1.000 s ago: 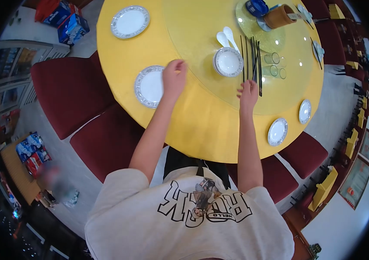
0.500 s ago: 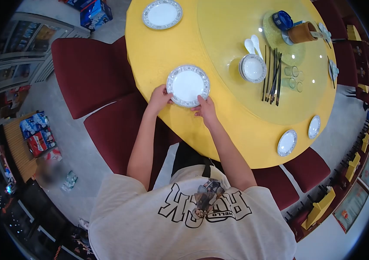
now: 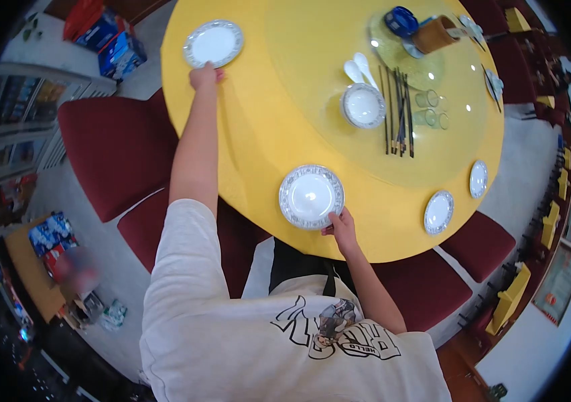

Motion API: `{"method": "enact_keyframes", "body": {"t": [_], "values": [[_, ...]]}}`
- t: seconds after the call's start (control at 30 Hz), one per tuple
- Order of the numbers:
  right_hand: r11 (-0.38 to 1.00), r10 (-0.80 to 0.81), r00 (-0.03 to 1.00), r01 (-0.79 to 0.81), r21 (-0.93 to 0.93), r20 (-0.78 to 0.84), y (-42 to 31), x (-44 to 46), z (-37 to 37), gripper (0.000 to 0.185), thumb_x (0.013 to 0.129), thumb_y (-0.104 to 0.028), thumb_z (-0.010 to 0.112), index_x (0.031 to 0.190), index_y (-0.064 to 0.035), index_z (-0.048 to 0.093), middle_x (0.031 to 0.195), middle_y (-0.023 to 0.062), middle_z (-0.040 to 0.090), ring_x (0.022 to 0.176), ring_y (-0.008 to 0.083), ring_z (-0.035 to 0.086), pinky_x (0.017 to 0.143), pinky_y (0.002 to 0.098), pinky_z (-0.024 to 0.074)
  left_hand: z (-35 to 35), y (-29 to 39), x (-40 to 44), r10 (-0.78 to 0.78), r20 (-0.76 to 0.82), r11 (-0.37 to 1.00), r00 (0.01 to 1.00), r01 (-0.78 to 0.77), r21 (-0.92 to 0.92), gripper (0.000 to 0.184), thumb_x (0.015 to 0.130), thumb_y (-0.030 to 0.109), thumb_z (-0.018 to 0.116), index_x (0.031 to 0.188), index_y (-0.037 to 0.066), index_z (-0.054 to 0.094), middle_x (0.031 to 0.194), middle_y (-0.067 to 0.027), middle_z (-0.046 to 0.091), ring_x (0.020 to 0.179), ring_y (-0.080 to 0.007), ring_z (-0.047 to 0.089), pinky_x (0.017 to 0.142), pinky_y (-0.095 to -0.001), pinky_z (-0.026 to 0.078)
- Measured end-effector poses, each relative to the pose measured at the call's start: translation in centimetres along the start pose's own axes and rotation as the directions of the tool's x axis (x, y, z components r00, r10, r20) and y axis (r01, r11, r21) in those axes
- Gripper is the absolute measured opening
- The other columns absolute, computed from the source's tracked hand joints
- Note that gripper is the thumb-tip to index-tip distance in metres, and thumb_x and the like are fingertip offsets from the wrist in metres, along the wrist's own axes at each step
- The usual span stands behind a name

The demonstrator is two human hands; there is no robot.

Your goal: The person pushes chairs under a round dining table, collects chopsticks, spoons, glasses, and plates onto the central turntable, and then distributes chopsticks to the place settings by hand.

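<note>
My left arm is stretched out to the far left of the table, and my left hand [image 3: 205, 76] grips the near rim of a white plate [image 3: 214, 44] with a grey patterned border. That plate appears to rest on the yellow tablecloth [image 3: 252, 144]. Close to my body, my right hand [image 3: 342, 231] is closed on the lower right rim of another patterned plate [image 3: 311, 197], its thumb on top. Whether this plate is slightly lifted, I cannot tell.
The glass turntable [image 3: 326, 144] carries stacked bowls [image 3: 364, 107], white spoons [image 3: 360, 70], black chopsticks [image 3: 403, 115], glasses [image 3: 426, 99] and a brown container [image 3: 435, 35]. Two small plates [image 3: 439, 212] [image 3: 478, 179] lie at the right. Dark red chairs [image 3: 114, 151] surround the table.
My left hand has let go of the near plate and reached to the far left plate. My right hand has brought the near plate closer to my body and rightward. The view has shifted.
</note>
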State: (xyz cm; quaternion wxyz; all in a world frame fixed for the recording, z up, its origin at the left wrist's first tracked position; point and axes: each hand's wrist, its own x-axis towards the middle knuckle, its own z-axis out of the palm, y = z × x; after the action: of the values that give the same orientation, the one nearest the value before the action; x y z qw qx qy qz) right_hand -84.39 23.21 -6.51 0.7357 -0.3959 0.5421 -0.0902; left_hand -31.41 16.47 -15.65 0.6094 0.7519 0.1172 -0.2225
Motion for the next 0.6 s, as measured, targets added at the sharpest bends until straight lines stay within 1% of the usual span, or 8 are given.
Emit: {"method": "enact_keyframes", "body": {"t": [0.07,0.13,0.2,0.27,0.33,0.4,0.47,0.6], "values": [[0.999,0.034,0.998,-0.033,0.019,-0.058,1.0,-0.9,-1.6,0.025,0.094,-0.009,0.045,0.117,0.0003,0.046,0.086,0.01,0.06,0.06,0.0139,0.059,0.05,0.0255,0.0517,0.4,-0.4,0.1,-0.01,-0.048,0.999,0.999,0.009,-0.037,0.02,0.087,0.007,0.055,0.087,-0.013,0.06,0.075,-0.0182,0.067,0.06,-0.0228,0.068,0.048,-0.0315,0.057],[0.997,-0.019,0.998,0.015,-0.072,-0.054,2.4,-1.4,-3.1,0.026,0.094,-0.009,0.045,0.12,-0.0018,0.045,0.086,0.0085,0.061,0.06,0.0136,0.06,0.05,0.0262,0.0528,-0.3,-1.5,-1.8,-0.02,-0.042,0.999,0.999,0.018,-0.036,0.016,0.085,0.001,0.053,0.089,-0.014,0.059,0.078,-0.0195,0.066,0.063,-0.0248,0.068,0.052,-0.0329,0.059],[0.996,-0.044,0.997,0.039,-0.079,-0.064,2.9,-1.4,-3.8,0.026,0.095,-0.009,0.044,0.119,-0.0014,0.044,0.086,0.0093,0.06,0.059,0.0129,0.059,0.048,0.0249,0.0508,-1.7,-1.8,-4.2,-0.012,-0.067,0.948,0.998,-0.01,-0.318,0.017,0.082,-0.005,0.048,0.093,-0.015,0.054,0.087,-0.0227,0.063,0.07,-0.0303,0.068,0.059,-0.0375,0.06],[0.998,-0.04,0.999,0.04,-0.047,0.004,2.8,-1.8,-4.5,0.026,0.095,-0.009,0.043,0.12,-0.0017,0.043,0.086,0.009,0.059,0.057,0.0124,0.058,0.047,0.0243,0.0493,-4.7,-4.4,-7.9,0.061,-0.059,0.951,0.996,-0.076,-0.301,0.019,0.082,-0.005,0.047,0.097,-0.016,0.051,0.093,-0.0242,0.059,0.075,-0.0334,0.066,0.065,-0.042,0.061],[0.998,-0.061,0.998,0.061,0.008,0.002,2.9,-1.4,-5.0,0.027,0.095,-0.009,0.043,0.121,-0.0021,0.042,0.084,0.0085,0.059,0.056,0.0121,0.057,0.047,0.0242,0.0487,-7.6,-6.8,-13.1,0.006,-0.037,0.966,0.999,-0.016,-0.259,0.019,0.083,-0.005,0.047,0.098,-0.015,0.052,0.092,-0.0228,0.059,0.071,-0.0304,0.065,0.065,-0.0412,0.061],[0.995,-0.079,0.997,0.079,0.06,0.001,3.1,-1.4,-5.9,0.027,0.096,-0.009,0.042,0.122,-0.0026,0.042,0.082,0.0081,0.059,0.055,0.0119,0.057,0.046,0.0241,0.0481,-11.1,-9.6,-18.1,-0.008,0.057,0.966,0.998,0.022,-0.256,0.018,0.085,-0.003,0.048,0.1,-0.012,0.055,0.092,-0.0193,0.061,0.069,-0.0265,0.064,0.063,-0.0376,0.059],[0.99,-0.095,0.992,0.085,0.109,0.088,3.0,-1.5,-7.1,0.027,0.097,-0.01,0.041,0.123,-0.0032,0.042,0.077,0.0071,0.058,0.053,0.0113,0.056,0.046,0.0242,0.0483,-12.6,-9.4,-26.7,-0.043,0.099,0.99,0.994,0.055,-0.127,0.017,0.088,0.0,0.05,0.1,-0.009,0.057,0.09,-0.015,0.063,0.067,-0.0223,0.064,0.062,-0.0333,0.057],[0.991,-0.099,0.989,0.088,0.103,0.108,2.6,-2.7,-9.7,0.028,0.097,-0.011,0.041,0.124,-0.0037,0.042,0.074,0.0065,0.058,0.052,0.011,0.056,0.046,0.024,0.0481,-13.5,-10.4,-39.1,-0.107,0.336,0.994,0.936,0.103,0.03,0.017,0.089,0.003,0.053,0.103,-0.006,0.059,0.088,-0.0121,0.064,0.069,-0.0186,0.065,0.061,-0.0308,0.057]]}}
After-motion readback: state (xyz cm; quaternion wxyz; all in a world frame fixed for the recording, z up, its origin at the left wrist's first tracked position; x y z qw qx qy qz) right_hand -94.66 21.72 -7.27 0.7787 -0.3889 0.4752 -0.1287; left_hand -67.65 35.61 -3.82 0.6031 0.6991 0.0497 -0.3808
